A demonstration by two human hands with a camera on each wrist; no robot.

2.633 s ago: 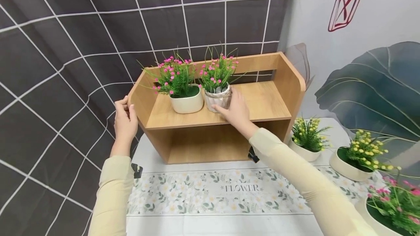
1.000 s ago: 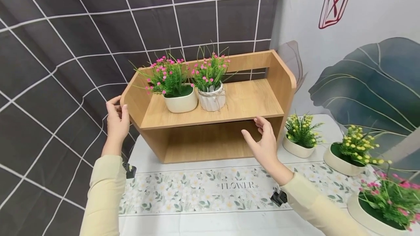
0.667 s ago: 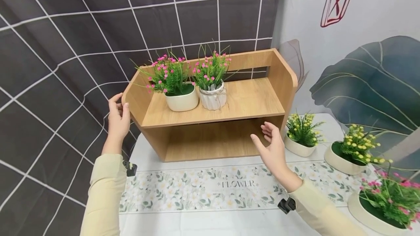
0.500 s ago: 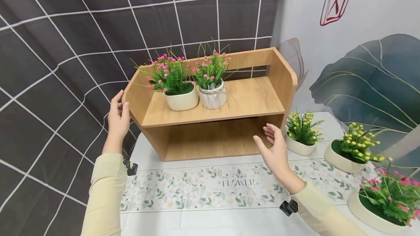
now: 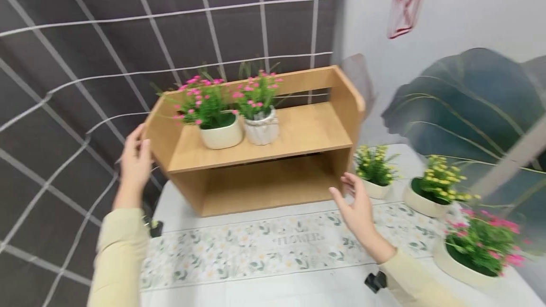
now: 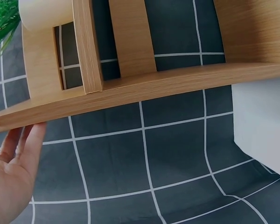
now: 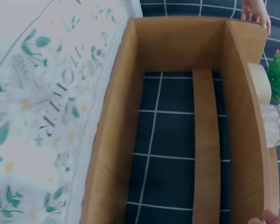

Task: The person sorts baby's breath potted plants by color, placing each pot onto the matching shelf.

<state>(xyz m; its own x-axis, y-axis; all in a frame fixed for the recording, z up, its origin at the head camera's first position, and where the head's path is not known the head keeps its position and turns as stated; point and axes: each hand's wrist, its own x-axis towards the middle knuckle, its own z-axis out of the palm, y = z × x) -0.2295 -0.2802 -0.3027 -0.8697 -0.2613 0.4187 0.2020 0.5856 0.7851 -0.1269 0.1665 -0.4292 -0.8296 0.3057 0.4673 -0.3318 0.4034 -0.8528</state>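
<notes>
A two-tier wooden shelf stands on the table against the dark backdrop. On its upper board sit a cream oval pot and, just right of it, a pleated white pot tied with twine; both hold pink-flowered plants. At the shelf's left side panel my left hand rests its fingertips against the edge, as the left wrist view also shows with the hand under the panel. My right hand holds nothing, fingers spread from the thumb, in front of the shelf's lower right corner.
Right of the shelf stand two cream pots of yellow flowers, a farther pot and a nearer pot. A cream pot of pink flowers is at the front right. A floral runner crosses the white tabletop.
My right hand has let go of the twine-tied white pot and moved right and down, away from the upper board. The left hand stays at the side panel, while the head view has shifted.
</notes>
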